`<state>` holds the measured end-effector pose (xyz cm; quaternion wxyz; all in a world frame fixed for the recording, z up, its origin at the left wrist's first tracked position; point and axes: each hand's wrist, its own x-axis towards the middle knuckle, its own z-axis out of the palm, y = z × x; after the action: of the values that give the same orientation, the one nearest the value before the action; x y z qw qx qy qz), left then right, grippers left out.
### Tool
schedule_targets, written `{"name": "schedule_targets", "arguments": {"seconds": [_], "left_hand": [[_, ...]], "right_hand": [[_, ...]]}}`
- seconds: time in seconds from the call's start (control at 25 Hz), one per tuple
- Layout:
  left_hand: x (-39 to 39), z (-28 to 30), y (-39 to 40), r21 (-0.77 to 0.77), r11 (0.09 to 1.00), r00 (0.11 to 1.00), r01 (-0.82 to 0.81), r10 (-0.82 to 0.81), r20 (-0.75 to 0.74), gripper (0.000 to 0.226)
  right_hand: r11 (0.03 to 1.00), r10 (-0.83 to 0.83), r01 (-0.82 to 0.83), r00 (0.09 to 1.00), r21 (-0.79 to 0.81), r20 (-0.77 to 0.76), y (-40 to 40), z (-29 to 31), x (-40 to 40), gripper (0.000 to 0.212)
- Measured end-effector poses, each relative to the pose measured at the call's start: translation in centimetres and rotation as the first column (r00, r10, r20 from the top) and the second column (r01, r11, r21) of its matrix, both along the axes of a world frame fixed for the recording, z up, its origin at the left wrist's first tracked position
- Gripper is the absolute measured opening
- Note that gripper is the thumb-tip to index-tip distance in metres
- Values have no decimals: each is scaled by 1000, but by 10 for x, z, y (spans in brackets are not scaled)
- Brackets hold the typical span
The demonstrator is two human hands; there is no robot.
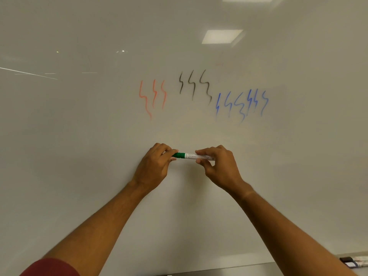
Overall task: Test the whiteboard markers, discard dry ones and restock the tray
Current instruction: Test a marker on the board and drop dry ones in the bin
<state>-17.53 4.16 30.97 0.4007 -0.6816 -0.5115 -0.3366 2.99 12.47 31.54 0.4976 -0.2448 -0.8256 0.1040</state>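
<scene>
In front of the whiteboard, below the red, black and blue test squiggles, your left hand pinches the green cap and your right hand grips the barrel of the green marker, light, rigid and probably slick.

Whiteboard: smooth, glossy; mirrored ceiling panels as soft bright patches. Ink squiggles on it looked dry, matt: red ones thin and streaky, black ones denser, blue ones partly faded. Marker: smooth plastic; green cap slightly shiny, white barrel wrapped in printed label, print too small to read. Sleeve at left arm: dark red cloth, matt, soft-looking. Tray at lower right: pale, dull finish; material could not be told.
</scene>
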Motion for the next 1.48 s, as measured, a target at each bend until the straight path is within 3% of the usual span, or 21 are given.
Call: {"name": "schedule_targets", "arguments": {"seconds": [0.16,0.52,0.68,1.04,1.48], "left_hand": [[7,-7,5,-22,1000,1000,5,-5,-8,23],[29,-29,21,-54,996,997,68,-66,35,20],[38,-38,30,-74,997,999,24,-22,27,21],[86,-98,44,-276,959,998,-60,67,17,78],[206,-181,78,-501,863,997,65,-41,58,91]], "right_hand": [[975,-150,130,983,181,103,1,-7,2,21],[960,-241,215,961,180,136,-6,-20,15,22],[933,-304,281,950,226,72,3,-35,23,20],[860,-466,425,879,283,96,19,-101,67,26],[787,-616,593,739,172,272,12,-184,191,22]]}}
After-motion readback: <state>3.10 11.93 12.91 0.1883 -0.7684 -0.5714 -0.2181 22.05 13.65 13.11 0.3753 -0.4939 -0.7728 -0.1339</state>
